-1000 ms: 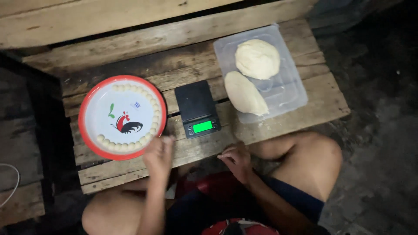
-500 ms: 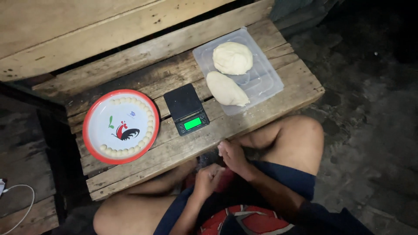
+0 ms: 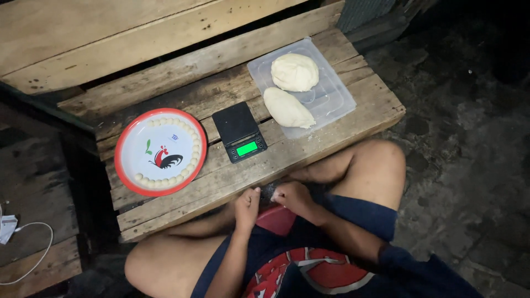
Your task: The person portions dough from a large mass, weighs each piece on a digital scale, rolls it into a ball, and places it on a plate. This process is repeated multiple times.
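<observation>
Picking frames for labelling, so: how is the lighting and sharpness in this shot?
Head view: uneven light, bright on the wooden table, plate and dough lumps; the floor at right falls into deep shadow. The scale's green display glows, unreadable. Left hand and right hand sit dim, slightly soft.

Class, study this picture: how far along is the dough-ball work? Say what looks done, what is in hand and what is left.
Done: small balls line part of the plate's rim. In hand: left hand and right hand meet at the bench edge; whether they hold dough is hidden. Left: two dough lumps on the lid; the scale is bare.
</observation>
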